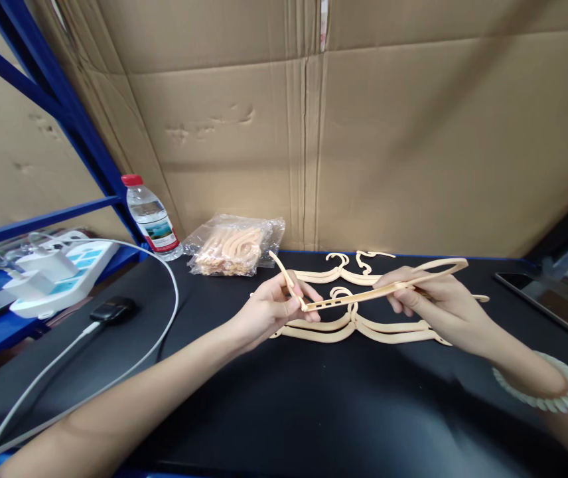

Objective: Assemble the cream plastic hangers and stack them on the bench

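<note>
Above the black table, my left hand (pixel 273 304) and my right hand (pixel 436 307) hold a beige plastic hanger piece (pixel 356 297) between them. Its flat bar with small slots runs from one hand to the other. Fingers and thumb of my left hand pinch the jointed left end, where a thin arm sticks up. My right hand grips the other end, beside a long loop. Beneath the hands lie beige hangers (pixel 331 336) with curved shoulders and hooks, partly covered by the held piece. Farther back is another hanger (pixel 344 274), half hidden.
A clear plastic bag (pixel 234 249) of beige hook parts lies at the back, beside a water bottle (pixel 152 219). On the left are a power strip (pixel 77 279), a white cable (pixel 174 285) and a black plug-like device (pixel 112 309). At right lies a tablet-like device (pixel 553 309). Cardboard (pixel 413 133) stands behind.
</note>
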Demonstrator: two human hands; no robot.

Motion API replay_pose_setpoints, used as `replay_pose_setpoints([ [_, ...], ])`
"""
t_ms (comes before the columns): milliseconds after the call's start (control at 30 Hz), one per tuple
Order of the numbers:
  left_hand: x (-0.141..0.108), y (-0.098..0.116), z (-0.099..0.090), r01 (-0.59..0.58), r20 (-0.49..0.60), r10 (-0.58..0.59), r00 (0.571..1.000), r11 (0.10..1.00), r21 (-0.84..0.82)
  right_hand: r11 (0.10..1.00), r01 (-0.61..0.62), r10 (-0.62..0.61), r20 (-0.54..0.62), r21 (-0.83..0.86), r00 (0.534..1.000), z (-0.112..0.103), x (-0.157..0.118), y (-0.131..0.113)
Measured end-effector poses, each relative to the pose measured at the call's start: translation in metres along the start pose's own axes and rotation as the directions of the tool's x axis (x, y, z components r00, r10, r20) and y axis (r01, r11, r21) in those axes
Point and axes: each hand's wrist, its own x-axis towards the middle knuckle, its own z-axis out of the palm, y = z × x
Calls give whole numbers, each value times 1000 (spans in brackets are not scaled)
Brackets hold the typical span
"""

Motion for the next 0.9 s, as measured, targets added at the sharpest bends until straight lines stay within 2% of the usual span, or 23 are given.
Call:
replay_pose_setpoints([
  [167,0,-2,2,-28,-41,28,999,1000,1,999,18,-20,-50,-36,999,5,-1,-5],
  [367,-2,-1,7,-54,-163,57,985,998,27,997,26,-33,-96,-74,995,12,-3,-13],
  [567,-3,-2,9,-65,-235,73,969,997,39,996,-2,-9,-112,-94,994,16,-3,-21],
  [733,-4,-5,13,-98,-289,114,950,993,71,997,-24,14,-129,-79,992,19,-4,-25],
  [900,-2,-12,13,-168,-384,201,901,979,118,993,-82,70,-139,-89,988,25,-5,-35],
])
